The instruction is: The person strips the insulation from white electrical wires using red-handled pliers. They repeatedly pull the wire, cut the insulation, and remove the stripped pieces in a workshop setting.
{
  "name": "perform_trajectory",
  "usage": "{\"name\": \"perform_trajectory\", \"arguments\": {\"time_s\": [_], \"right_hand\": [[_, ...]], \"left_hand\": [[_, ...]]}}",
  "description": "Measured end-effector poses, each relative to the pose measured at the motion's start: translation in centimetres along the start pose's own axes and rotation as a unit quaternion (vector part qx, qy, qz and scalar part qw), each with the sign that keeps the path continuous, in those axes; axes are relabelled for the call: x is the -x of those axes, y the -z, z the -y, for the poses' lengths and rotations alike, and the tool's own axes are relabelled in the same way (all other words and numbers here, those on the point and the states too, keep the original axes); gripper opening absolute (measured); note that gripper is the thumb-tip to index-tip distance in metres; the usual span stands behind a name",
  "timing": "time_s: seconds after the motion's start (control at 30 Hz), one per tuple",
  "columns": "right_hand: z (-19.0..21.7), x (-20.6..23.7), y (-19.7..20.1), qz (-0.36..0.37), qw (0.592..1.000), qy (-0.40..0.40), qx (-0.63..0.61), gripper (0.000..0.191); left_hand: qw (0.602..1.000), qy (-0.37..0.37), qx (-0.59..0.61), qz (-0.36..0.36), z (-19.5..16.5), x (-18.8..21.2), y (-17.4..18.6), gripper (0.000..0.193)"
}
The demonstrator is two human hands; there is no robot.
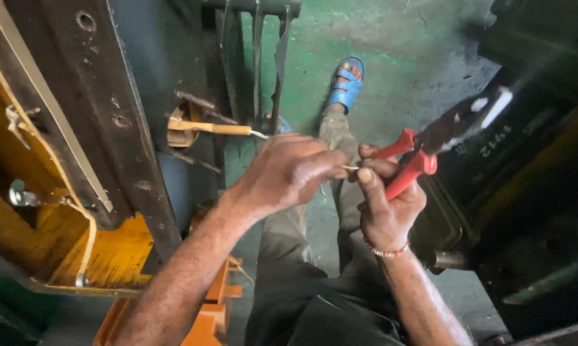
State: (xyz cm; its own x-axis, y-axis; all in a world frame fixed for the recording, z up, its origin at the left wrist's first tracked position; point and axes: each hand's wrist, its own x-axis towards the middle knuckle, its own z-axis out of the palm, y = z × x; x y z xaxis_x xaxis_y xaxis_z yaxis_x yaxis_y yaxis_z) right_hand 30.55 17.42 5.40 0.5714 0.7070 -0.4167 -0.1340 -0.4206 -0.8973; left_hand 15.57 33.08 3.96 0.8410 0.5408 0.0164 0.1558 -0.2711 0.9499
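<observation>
Standing at left: a dark steel upright (109, 115) with bolt holes, tilted, rusty pins projecting from its edge. Lying behind and beneath it: a yellow-painted machine frame (109, 256), paint worn. Hanging along the frame: a pale cord (87, 240). Spreading below: a green-painted floor (378, 45), scuffed and stained grey. Resting on that floor: a blue sandal (346, 83). Sitting low at centre: an orange bracket (215, 314). Looming at right: a black machine housing (539, 192), oily, surface detail too dark for telling.
</observation>
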Motion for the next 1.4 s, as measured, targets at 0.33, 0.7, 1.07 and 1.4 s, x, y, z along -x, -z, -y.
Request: {"name": "perform_trajectory", "arguments": {"time_s": [0.33, 0.7, 1.07, 1.4], "right_hand": [[-1.3, 0.8, 1.7, 0.010, 0.995, -0.074, 0.059, 0.025], [-4.4, 3.5, 6.2, 0.063, 0.984, -0.010, 0.164, 0.031], [-4.4, 4.9, 5.2, 0.124, 0.964, 0.081, 0.223, 0.028], [-5.2, 4.9, 5.6, 0.138, 0.967, 0.101, 0.190, 0.030]], "left_hand": [[0.998, 0.055, 0.010, 0.006, -1.8, -1.1, -0.5, 0.028], [0.989, 0.121, 0.058, 0.066, -0.6, -1.8, 1.3, 0.013], [0.983, 0.144, 0.068, 0.088, -1.1, -2.8, 1.1, 0.024], [0.991, 0.056, 0.094, 0.074, -0.2, -1.9, -0.4, 0.034]]}}
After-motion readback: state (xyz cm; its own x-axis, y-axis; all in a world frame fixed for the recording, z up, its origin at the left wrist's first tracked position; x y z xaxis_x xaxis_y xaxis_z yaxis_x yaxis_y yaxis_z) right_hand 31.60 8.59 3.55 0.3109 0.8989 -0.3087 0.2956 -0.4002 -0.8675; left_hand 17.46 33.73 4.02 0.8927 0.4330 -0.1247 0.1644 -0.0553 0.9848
